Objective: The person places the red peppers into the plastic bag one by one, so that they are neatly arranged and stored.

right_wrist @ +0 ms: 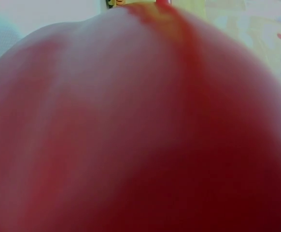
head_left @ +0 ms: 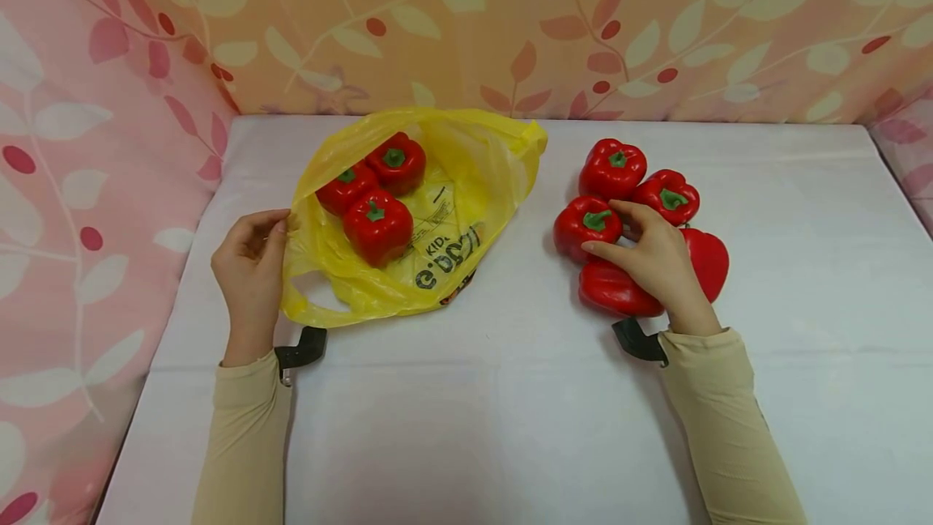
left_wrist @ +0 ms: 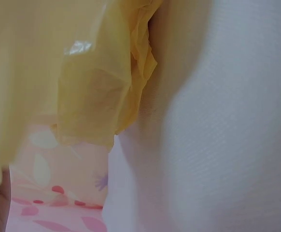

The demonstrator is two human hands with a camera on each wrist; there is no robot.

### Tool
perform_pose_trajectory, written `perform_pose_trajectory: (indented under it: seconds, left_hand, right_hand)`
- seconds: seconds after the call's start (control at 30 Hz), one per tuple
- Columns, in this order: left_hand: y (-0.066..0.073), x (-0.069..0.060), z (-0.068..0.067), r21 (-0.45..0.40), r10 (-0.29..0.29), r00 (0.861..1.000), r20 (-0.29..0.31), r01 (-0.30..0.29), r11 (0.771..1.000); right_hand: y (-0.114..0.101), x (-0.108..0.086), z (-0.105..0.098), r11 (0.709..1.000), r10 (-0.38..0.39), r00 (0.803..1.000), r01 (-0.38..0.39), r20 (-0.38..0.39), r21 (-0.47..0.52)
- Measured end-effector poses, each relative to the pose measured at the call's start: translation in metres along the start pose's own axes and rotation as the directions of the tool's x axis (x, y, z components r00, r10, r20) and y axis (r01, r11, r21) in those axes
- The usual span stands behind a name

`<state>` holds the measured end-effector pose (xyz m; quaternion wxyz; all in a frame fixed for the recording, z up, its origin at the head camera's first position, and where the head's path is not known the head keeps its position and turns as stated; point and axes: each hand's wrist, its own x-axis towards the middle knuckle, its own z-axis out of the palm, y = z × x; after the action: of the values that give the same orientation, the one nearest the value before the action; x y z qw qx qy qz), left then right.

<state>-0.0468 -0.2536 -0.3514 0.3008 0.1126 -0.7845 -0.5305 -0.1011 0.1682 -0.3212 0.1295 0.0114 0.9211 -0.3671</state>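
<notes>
My left hand (head_left: 251, 278) pinches the left rim of a yellow plastic bag (head_left: 481, 160), whose mouth gapes toward me. Three red bell peppers (head_left: 377, 227) with green stems sit inside it. On the right, my right hand (head_left: 652, 262) has thumb and fingers on either side of a red bell pepper (head_left: 568, 227), gripping it. More peppers lie around that hand: one behind (head_left: 608, 168), one to its right (head_left: 666, 194), and one on its side (head_left: 612, 288) below the palm. A blurred red pepper (right_wrist: 131, 121) fills most of the right wrist view.
Another pepper (head_left: 710, 262) is partly hidden behind the right hand. A white cloth (head_left: 466, 428) covers the table. Floral curtains (head_left: 452, 31) stand along its back and left edges. Black wrist mounts (head_left: 302, 347) stick out from both sleeves.
</notes>
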Motion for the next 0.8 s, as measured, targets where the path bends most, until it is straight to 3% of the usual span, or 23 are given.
perform_pose_trajectory:
  seconds: [0.33,0.8]
  left_hand:
    - [0.0003,0.0001,0.0005,0.014,0.004,1.0,0.0,-0.004,1.0]
    - [-0.0005,0.0003,0.0003,-0.005,-0.001,1.0,0.002,0.001,1.0]
  right_hand:
    - [0.0003,-0.0016,0.0008,0.999,-0.03,1.0,0.03,-0.009,-0.014]
    - [0.0001,-0.0004,0.0032,0.993,-0.09,0.993,0.095,0.075,-0.075]
